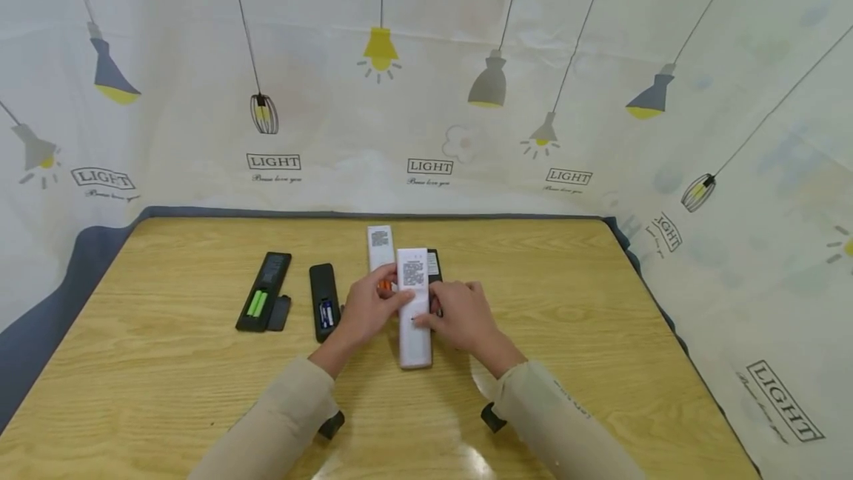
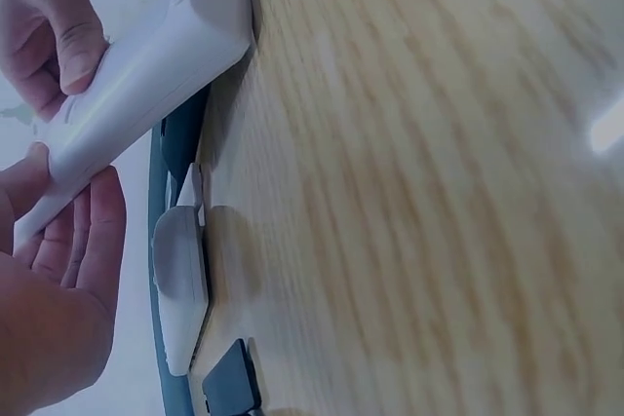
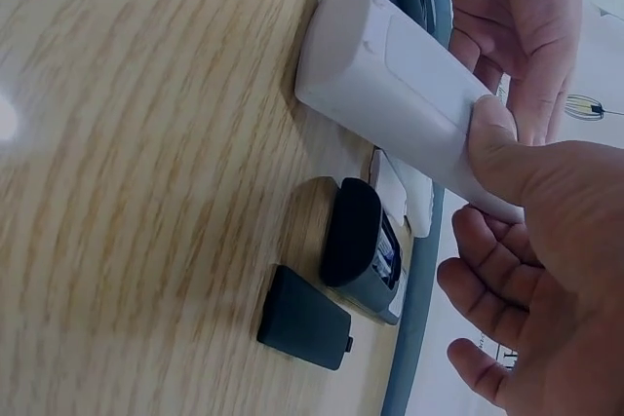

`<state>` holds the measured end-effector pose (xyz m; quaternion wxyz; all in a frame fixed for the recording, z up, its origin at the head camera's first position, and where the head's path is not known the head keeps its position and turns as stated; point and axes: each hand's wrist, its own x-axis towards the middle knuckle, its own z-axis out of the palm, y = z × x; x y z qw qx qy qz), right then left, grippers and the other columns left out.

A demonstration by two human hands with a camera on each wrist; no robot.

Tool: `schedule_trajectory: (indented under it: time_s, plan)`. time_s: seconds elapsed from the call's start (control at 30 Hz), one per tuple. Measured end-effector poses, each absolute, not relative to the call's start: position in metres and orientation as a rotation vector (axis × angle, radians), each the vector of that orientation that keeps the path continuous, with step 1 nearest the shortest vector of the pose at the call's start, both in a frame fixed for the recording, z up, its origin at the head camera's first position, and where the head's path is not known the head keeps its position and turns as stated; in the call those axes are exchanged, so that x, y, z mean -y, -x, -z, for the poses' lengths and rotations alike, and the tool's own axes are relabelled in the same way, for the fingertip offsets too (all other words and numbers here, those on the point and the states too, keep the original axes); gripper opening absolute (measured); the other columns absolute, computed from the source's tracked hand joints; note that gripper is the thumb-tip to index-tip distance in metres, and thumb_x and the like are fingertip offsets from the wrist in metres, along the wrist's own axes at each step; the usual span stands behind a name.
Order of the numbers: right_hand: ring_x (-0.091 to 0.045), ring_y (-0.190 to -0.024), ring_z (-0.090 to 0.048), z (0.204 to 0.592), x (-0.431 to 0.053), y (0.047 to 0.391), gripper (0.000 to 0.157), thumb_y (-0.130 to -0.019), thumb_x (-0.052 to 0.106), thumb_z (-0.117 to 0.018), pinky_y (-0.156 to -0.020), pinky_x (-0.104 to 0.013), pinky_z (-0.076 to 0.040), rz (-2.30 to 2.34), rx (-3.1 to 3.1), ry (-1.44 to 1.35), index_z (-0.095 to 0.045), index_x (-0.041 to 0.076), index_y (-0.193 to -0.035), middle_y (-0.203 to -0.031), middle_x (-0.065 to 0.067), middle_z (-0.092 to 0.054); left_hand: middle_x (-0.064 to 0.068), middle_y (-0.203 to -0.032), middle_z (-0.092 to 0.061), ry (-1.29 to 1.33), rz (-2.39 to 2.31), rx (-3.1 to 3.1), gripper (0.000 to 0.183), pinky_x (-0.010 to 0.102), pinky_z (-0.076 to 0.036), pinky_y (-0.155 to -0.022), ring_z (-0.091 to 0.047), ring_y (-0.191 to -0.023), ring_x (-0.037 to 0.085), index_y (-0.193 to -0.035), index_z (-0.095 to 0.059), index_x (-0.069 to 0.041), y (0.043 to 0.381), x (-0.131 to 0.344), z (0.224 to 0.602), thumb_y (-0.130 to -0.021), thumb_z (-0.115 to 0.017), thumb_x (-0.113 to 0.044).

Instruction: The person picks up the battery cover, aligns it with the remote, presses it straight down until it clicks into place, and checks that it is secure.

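A white remote control point(image 1: 415, 343) lies back side up between both hands, its printed label at the far end and its near end at the tabletop. From its left side my left hand point(image 1: 365, 310) grips it, thumb on the upper face and fingers beneath, as the left wrist view shows. On the right, my right hand point(image 1: 466, 317) holds the remote with its thumb point(image 3: 497, 148) pressed on the battery cover point(image 3: 429, 70). That cover sits in place on the back. Some right fingers curl loosely beside the remote in the right wrist view.
Left on the wooden table point(image 1: 166, 384) are a black remote point(image 1: 272, 270) with green batteries point(image 1: 256, 304), its loose cover point(image 1: 279, 314), and another black remote point(image 1: 323, 284) with blue batteries point(image 1: 326, 314). Behind the hands lie another white remote point(image 1: 380, 238) and a partly hidden black one point(image 1: 435, 261).
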<state>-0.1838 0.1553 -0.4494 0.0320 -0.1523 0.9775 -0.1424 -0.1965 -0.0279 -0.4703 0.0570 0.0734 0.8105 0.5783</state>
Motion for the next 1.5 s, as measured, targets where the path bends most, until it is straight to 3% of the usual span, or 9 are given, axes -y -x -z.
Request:
schedule_trajectory:
  time_s: [0.2,0.5,0.83,1.07,1.5]
  plan:
    - [-0.014,-0.072,-0.048,0.450,-0.157,0.186,0.036,-0.083,0.051,-0.071,-0.088,-0.045,-0.036,0.462,-2.934,0.506,-0.056,0.020,-0.097,-0.078,0.007,-0.055,0.010,-0.113,-0.065,-0.202,-1.780,-2.449,0.049,0.039,-0.061,-0.068,-0.068,-0.083,0.017,-0.135,-0.056,-0.015,0.197,0.027,0.469,-0.089,-0.072,-0.019]
    - [-0.012,-0.067,-0.049,0.444,-0.167,0.188,0.036,-0.077,0.051,-0.075,-0.090,-0.047,-0.038,0.531,-2.907,0.513,-0.058,0.022,-0.090,-0.074,0.010,-0.055,0.012,-0.118,-0.065,-0.197,-1.798,-2.434,0.049,0.040,-0.061,-0.069,-0.069,-0.086,0.019,-0.135,-0.056,-0.011,0.197,0.023,0.464,-0.089,-0.072,-0.016]
    - [-0.014,-0.080,-0.056,0.436,-0.197,0.187,0.051,-0.083,0.048,-0.073,-0.090,-0.045,-0.041,0.573,-2.970,0.468,-0.066,0.016,-0.122,-0.087,0.008,-0.065,0.012,-0.116,-0.065,-0.147,-1.866,-2.362,0.045,0.043,-0.061,-0.071,-0.068,-0.085,0.020,-0.131,-0.059,-0.011,0.202,0.006,0.459,-0.089,-0.072,-0.017]
    - [-0.021,-0.095,-0.063,0.430,-0.242,0.189,0.047,-0.089,0.042,-0.068,-0.093,-0.049,-0.043,0.590,-3.022,0.371,-0.064,0.012,-0.126,-0.088,0.005,-0.068,0.013,-0.114,-0.066,-0.050,-1.904,-2.234,0.050,0.040,-0.061,-0.069,-0.068,-0.080,0.018,-0.132,-0.058,-0.011,0.206,-0.026,0.453,-0.086,-0.075,-0.018]
    - [-0.024,-0.094,-0.057,0.411,-0.299,0.183,0.045,-0.094,0.038,-0.063,-0.089,-0.051,-0.041,0.523,-3.043,0.201,-0.062,0.008,-0.127,-0.094,-0.002,-0.067,0.014,-0.110,-0.071,0.000,-1.848,-2.137,0.043,0.036,-0.061,-0.069,-0.070,-0.077,0.016,-0.129,-0.060,-0.006,0.210,-0.097,0.457,-0.088,-0.070,-0.013]
